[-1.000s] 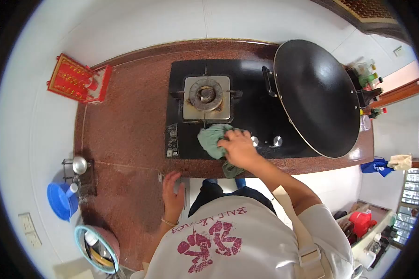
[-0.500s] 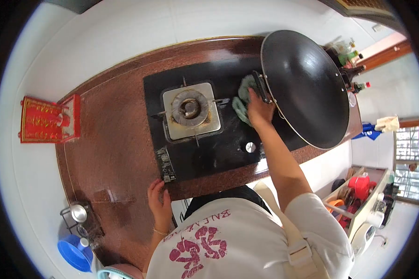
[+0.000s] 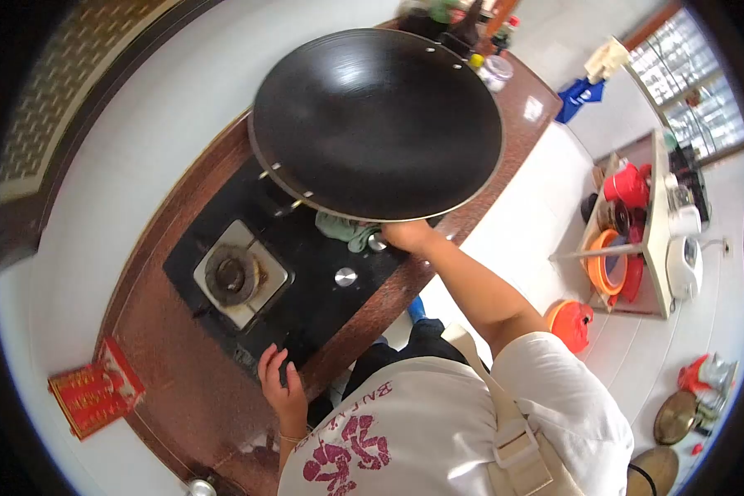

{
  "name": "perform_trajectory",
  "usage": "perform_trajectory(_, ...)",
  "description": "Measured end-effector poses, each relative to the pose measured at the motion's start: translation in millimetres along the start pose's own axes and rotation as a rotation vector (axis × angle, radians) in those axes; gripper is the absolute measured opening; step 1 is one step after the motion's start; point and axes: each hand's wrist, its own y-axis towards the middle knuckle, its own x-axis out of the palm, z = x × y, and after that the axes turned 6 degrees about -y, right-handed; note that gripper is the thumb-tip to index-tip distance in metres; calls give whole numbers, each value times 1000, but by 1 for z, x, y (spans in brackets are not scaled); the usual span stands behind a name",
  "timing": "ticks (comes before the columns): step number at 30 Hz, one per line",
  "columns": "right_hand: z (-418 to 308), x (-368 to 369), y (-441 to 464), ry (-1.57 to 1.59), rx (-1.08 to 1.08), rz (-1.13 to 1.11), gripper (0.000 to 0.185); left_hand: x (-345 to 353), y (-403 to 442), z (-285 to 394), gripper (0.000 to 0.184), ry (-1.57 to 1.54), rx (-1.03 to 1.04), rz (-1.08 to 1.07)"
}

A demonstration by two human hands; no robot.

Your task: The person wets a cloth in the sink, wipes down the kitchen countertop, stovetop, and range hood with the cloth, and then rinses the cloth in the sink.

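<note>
The right hand (image 3: 408,235) is at the near rim of the big black wok (image 3: 376,124), closed on a green cloth (image 3: 345,231) against the black stove top (image 3: 310,252). The wok's rim hides part of its fingers and of the cloth. A silver knob (image 3: 378,242) lies right beside that hand, and another knob (image 3: 345,277) is nearer the front edge. My left hand (image 3: 279,382) is open and holds nothing, its fingers spread over the stove's near left corner. The exposed burner (image 3: 234,277) is to the upper left of it.
A red box (image 3: 95,398) stands at the left end of the brown counter (image 3: 186,397). Bottles and a jar (image 3: 495,73) are behind the wok. To the right are a shelf (image 3: 655,240) with basins and an orange-red bucket (image 3: 569,325) on the floor.
The view has turned and shifted right. My right hand has moved with the cloth from beside the burner, past the wok's handle, to the wok's near rim. My left hand stays near the front edge, open.
</note>
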Motion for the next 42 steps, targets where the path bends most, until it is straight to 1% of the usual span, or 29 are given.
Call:
perform_trajectory(1,0,-14,-11,112,51,54,47,4,4,4,22,6,21,-12)
perform_trajectory(2,18,-7,-20,15,71,157,46,10,8,6,22,6,41,-28)
perform_trajectory(4,55,-18,-37,-164,82,248,44,22,14,12,22,20,44,-43)
perform_trajectory(6,97,-38,-57,-406,102,206,40,37,20,24,22,36,87,-68)
perform_trajectory(7,116,-54,-63,-316,154,225,37,46,22,31,22,46,110,-79)
perform_trajectory(9,158,-67,-60,-300,319,413,33,70,26,48,23,61,140,-118)
perform_trajectory(10,175,-71,-56,-319,370,476,30,83,30,56,23,72,154,-144)
perform_trajectory(11,188,-69,-51,-318,374,495,30,99,34,63,23,72,173,-142)
perform_trajectory(13,192,-62,-49,-381,312,453,31,135,42,82,23,111,259,-235)
perform_trajectory(15,187,-58,-60,-282,144,363,32,176,53,107,24,132,314,-266)
perform_trajectory(17,197,-64,-73,-190,-118,356,33,220,65,135,24,159,365,-295)
perform_trajectory(19,230,-80,-71,-154,-155,338,32,260,81,165,26,176,367,-410)
perform_trajectory(20,246,-87,-71,-132,-189,311,32,277,88,180,26,144,410,-418)
perform_trajectory(21,265,-94,-67,-122,-191,316,32,290,96,195,26,156,410,-419)
perform_trajectory(23,316,-113,-50,-268,-29,352,31,310,106,219,26,154,463,-482)
perform_trajectory(26,388,-145,-19,-341,153,465,29,322,114,233,25,166,432,-475)
perform_trajectory(27,397,-156,-7,-353,220,516,29,323,114,232,25,177,428,-465)
perform_trajectory(28,400,-161,4,-344,211,518,29,325,112,227,24,182,419,-453)
perform_trajectory(30,400,-169,15,-325,371,503,30,331,113,220,22,174,421,-427)
perform_trajectory(32,379,-158,13,-342,338,409,32,336,119,215,23,192,404,-458)
perform_trajectory(33,369,-141,9,-328,290,372,35,347,127,217,24,197,403,-469)
perform_trajectory(34,358,-127,1,-323,214,322,41,359,137,219,24,170,414,-462)
perform_trajectory(35,348,-122,-9,-254,91,266,41,370,147,221,25,174,460,-486)
perform_trajectory(36,338,-137,-19,-204,-47,229,40,378,154,224,26,187,502,-516)
perform_trajectory(37,347,-143,-17,-209,-43,228,40,390,164,229,26,182,504,-519)
perform_trajectory(39,372,-153,-20,-79,-161,208,38,419,187,238,32,176,521,-611)
perform_trajectory(40,387,-163,-16,-113,-143,249,38,429,193,241,32,180,516,-620)
perform_trajectory(41,405,-172,-10,-114,-143,250,38,445,202,244,38,206,521,-654)
perform_trajectory(42,426,-182,-1,-161,-86,283,39,462,211,248,44,228,525,-679)
